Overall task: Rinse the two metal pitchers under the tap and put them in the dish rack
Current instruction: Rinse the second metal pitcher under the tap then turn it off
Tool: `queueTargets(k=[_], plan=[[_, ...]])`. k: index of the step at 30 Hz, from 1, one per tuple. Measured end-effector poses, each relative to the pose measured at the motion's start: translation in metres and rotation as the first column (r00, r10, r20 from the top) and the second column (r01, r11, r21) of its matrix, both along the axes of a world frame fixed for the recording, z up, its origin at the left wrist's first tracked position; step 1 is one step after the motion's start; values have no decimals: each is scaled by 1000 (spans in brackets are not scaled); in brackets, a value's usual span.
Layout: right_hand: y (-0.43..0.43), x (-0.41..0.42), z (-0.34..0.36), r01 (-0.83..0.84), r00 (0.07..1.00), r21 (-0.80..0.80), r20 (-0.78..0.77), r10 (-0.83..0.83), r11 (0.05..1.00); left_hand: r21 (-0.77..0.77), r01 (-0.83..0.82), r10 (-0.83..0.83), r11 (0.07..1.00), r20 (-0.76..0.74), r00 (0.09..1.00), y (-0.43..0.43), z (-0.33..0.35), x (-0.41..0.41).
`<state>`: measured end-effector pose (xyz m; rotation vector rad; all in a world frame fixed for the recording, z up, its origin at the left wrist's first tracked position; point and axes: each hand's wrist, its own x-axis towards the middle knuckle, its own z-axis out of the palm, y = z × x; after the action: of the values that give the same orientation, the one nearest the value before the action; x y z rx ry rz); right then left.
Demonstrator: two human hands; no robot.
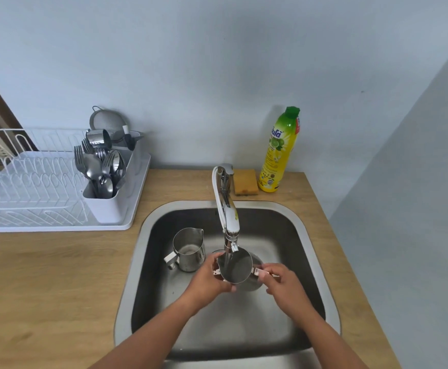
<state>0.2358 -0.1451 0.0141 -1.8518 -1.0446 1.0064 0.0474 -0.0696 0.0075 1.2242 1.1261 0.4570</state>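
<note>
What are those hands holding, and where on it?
A shiny steel pitcher, under the tap: the left hand wraps its side, the right hand pinches what looks like its handle.

The pitcher (235, 270) between the left grip (209, 278) and the right grip (281, 283) is shiny silver steel. The second pitcher (188, 249), just left of the left grip, is the same silver. The sink (308, 257) is dull grey. The counter (44, 275) is pale wood with fine grain. Far left of both, the dish rack (31, 182) is white wire. Beyond the right grip, the sponge (246, 182) is orange-yellow. The bottle (280, 155) is yellow with a green cap (292, 113).
</note>
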Motion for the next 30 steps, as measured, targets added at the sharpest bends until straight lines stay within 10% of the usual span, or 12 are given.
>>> queueTargets(k=[13,24,30], plan=[[18,-8,2,40,957,42,-289,-26,998,503,33,159,864,-335,929,3,38,-7],[27,-37,-1,-82,920,-54,-388,55,995,611,11,253,792,-345,904,-8,49,-32],[22,-41,9,-159,953,-178,-283,104,971,432,-47,221,901,-363,905,-12,40,-40]])
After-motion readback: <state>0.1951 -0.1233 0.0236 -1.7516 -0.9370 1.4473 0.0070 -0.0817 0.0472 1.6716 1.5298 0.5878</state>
